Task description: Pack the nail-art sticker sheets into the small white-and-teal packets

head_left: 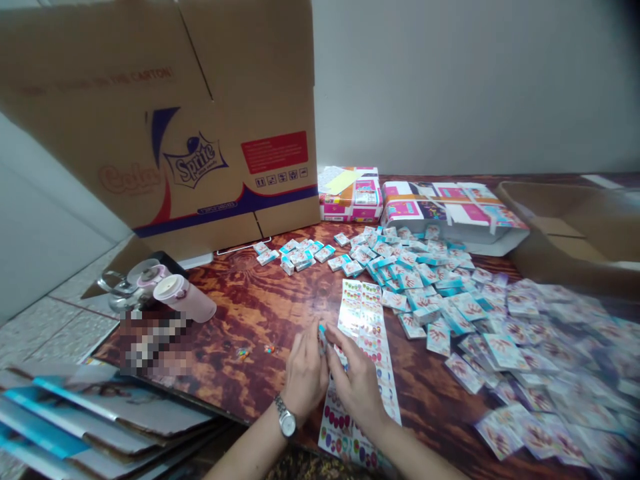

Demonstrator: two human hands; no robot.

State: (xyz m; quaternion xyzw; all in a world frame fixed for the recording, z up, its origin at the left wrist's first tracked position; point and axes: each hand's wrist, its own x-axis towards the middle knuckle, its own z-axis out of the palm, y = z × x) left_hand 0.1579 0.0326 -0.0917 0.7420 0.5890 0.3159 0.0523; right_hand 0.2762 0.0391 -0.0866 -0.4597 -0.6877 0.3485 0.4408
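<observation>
My left hand (306,363), with a watch on the wrist, and my right hand (357,373) meet above the near middle of the table. Between their fingertips they hold a small light-blue box (322,330), mostly hidden by the fingers. Beneath my right hand lie long glossy sticker sheets (370,313) printed with rows of small coloured pictures. To the left of my hands sit two tiny clusters of coloured bits, one nearer (270,349) and one farther off (243,353). A large heap of small white-and-blue boxes (410,279) spreads to the right.
A tall cardboard carton (270,93) stands at the back left. Pink-and-white packages (353,200) and an open brown carton (550,260) line the back. A pink tumbler (193,299) leans at the left. Flattened cardboard (145,407) is stacked at the near left; purple-edged packets (540,427) lie right.
</observation>
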